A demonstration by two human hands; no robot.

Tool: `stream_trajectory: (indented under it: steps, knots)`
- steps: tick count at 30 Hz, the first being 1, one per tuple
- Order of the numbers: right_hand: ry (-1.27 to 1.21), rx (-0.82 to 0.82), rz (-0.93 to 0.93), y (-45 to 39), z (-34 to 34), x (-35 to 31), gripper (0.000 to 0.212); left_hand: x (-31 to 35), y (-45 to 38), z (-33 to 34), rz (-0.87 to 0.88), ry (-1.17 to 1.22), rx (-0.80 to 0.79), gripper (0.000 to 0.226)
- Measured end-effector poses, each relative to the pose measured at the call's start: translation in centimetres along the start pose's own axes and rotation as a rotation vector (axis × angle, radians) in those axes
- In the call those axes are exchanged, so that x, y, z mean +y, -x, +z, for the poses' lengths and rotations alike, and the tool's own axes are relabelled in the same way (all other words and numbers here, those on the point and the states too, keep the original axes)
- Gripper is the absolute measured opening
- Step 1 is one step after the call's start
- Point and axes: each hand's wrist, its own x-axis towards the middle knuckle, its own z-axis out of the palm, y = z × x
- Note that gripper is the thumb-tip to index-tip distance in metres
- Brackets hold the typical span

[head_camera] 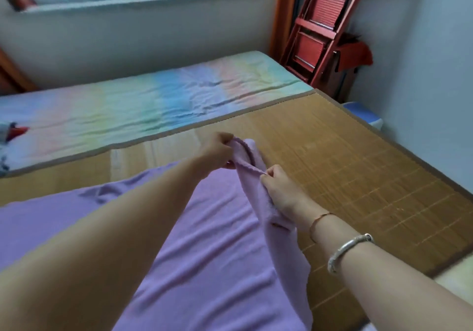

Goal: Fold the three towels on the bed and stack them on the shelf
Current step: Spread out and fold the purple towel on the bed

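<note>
A large lilac towel (212, 241) lies spread over the bamboo mat (345, 166) on the bed, reaching from the left edge down to the bottom of the view. Its right edge is lifted and bunched. My left hand (217, 151) grips the far corner of that raised edge. My right hand (279, 189) pinches the same edge a little nearer to me, with the cloth hanging down below my wrist. Both hands are close together above the mat. No other towel and no shelf are in view.
A pastel rainbow sheet (143, 105) covers the far half of the bed under the window. A red folding chair (320, 28) leans in the right corner. A blue and white bin (366, 115) stands by the right wall. Small red and grey items (12, 131) lie at the left edge.
</note>
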Motion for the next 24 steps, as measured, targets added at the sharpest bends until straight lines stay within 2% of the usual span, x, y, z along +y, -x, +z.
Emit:
stream_trajectory:
  steps: [5, 11, 13, 16, 19, 22, 24]
  knots:
    - [0.028, -0.097, -0.037, 4.3, 11.3, -8.8, 0.028, -2.7, 6.2, -13.8, 0.007, -0.010, 0.030, 0.041]
    - [0.109, -0.238, -0.173, 10.0, 30.8, -16.8, 0.019, -11.5, 15.2, -33.0, -0.038, 0.000, 0.127, 0.031]
    - [0.070, -0.341, -0.188, 11.6, 37.4, -18.0, 0.014, -15.3, 17.9, -38.4, -0.080, 0.016, 0.183, 0.038]
    - [0.036, -0.454, -0.192, 14.3, 45.8, -19.5, 0.038, -20.9, 21.8, -45.1, -0.133, 0.029, 0.222, 0.045]
    - [0.030, -0.547, -0.198, 16.3, 53.3, -19.0, 0.010, -25.8, 25.8, -50.3, -0.170, 0.051, 0.297, 0.053]
    - [0.019, -0.627, -0.182, 18.3, 60.7, -18.2, 0.022, -30.4, 30.0, -54.6, -0.187, 0.089, 0.384, 0.060]
    - [0.015, -0.682, -0.176, 19.3, 64.0, -17.4, 0.022, -32.7, 31.9, -56.5, -0.212, 0.106, 0.430, 0.065]
